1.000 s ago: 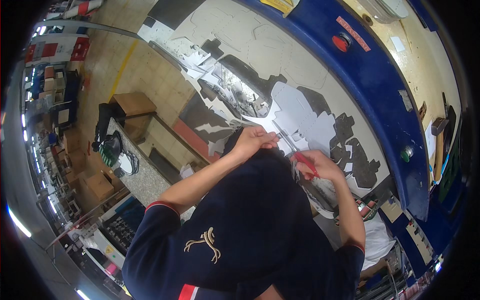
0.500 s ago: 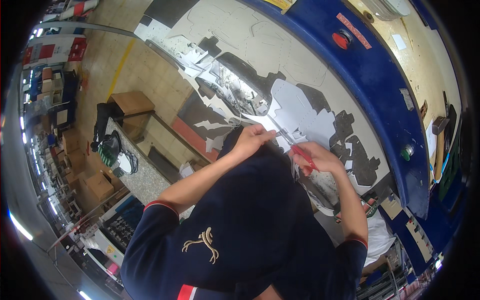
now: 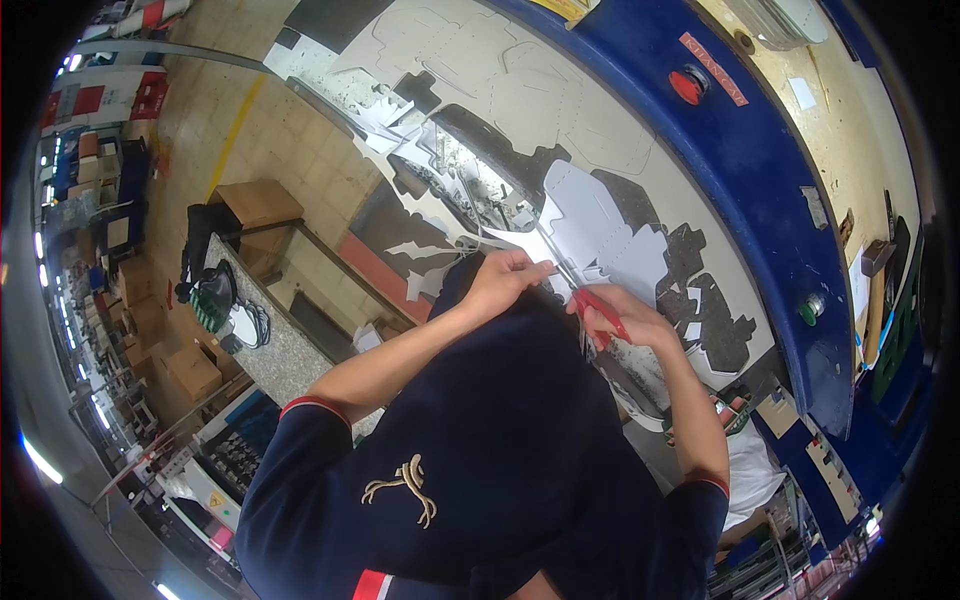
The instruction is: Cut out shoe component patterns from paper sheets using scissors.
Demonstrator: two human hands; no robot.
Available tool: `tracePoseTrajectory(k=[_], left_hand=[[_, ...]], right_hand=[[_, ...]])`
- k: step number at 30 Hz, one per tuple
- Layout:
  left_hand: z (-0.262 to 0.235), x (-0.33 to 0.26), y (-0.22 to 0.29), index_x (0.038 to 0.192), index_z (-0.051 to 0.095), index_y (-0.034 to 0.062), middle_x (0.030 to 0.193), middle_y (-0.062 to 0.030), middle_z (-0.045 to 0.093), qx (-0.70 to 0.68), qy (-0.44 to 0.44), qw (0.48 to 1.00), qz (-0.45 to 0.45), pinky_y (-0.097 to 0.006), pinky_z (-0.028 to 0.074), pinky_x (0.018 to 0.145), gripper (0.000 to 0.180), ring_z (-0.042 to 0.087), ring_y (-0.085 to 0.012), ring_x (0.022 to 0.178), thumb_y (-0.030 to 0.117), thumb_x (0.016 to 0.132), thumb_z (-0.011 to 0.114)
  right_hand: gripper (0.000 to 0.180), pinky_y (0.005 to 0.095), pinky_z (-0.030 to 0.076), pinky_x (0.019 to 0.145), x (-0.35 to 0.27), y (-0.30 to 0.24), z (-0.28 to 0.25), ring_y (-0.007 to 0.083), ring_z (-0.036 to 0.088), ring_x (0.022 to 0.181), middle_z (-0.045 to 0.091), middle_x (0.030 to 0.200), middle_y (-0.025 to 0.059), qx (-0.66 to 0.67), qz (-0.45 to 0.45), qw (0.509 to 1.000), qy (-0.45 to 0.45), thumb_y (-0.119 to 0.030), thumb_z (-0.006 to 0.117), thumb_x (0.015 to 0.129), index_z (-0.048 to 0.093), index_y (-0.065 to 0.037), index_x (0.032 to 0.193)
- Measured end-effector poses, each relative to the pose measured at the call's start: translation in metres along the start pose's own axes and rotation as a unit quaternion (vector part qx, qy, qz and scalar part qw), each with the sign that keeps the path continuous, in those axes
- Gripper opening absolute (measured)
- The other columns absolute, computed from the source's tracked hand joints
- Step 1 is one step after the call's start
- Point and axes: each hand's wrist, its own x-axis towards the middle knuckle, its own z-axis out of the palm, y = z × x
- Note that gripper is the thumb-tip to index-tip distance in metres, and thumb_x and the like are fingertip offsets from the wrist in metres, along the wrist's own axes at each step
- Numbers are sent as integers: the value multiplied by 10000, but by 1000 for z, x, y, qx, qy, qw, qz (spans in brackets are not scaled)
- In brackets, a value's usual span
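Note:
My right hand is closed round the red handles of a pair of scissors. The metal blades point up and left, against a white sheet piece. Just left of the blades my left hand pinches thumb and fingers together at the edge of that white piece; the exact grip is partly hidden. Beyond both hands, larger white cut pieces with dotted lines lie overlapping on the worktable. My dark shirt hides the near edge of the work.
White scraps and dark cut-out shapes cover the pale board. A blue machine beam with a red button and green button runs along the right. Left stand a speckled bench and cardboard boxes.
My right hand and the scissors have shifted slightly left, and the blades now reach further along the white piece. My left hand stays almost in place. The whole view has shifted a little.

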Motion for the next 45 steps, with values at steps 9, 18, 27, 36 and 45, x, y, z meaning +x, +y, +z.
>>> tracePoseTrajectory(k=[9, 18, 27, 36, 45], left_hand=[[-2, -1, 2, 721, 642, 21, 648, -2, 587, 9, 3, 1000, 1, -230, 397, 569, 338, 507, -69, 607, 322, 858, 706], [-1, 1, 1, 695, 640, 19, 634, -6, 591, 11, 10, 1000, -1, -232, 400, 560, 340, 512, -72, 600, 313, 847, 717], [3, 0, 7, 685, 633, 21, 629, -7, 588, -19, 18, 1000, -6, -228, 395, 557, 312, 510, -70, 594, 274, 840, 728], [0, 1, 11, 690, 633, 27, 652, -7, 593, -4, -1, 1000, -29, -221, 396, 569, 299, 512, -67, 608, 266, 841, 729], [-9, 4, 18, 768, 669, 20, 724, -51, 659, -117, -10, 991, -68, -211, 440, 624, 254, 558, -75, 648, 249, 868, 711]], right_hand=[[381, 259, 430, 460, 1, 0, 4, 112, 504, 474, 496, 659, 3, -24, 9, 999, 37, -406, 651, 898, 546, -42, 944], [270, 247, 403, 417, 1, 6, 12, 93, 491, 443, 513, 623, -2, -17, -9, 996, 91, -280, 680, 890, 563, -38, 859], [304, 244, 398, 401, 2, 14, 23, 92, 503, 428, 506, 559, -7, 6, -14, 991, 136, -306, 685, 890, 576, -25, 853], [356, 248, 394, 391, 2, 18, 25, 97, 516, 420, 512, 542, -4, -27, -1, 986, 163, -351, 716, 862, 595, -18, 832], [379, 249, 405, 429, 3, 18, 31, 96, 524, 460, 520, 573, 0, 5, -22, 989, 146, -381, 668, 895, 597, -9, 898]])
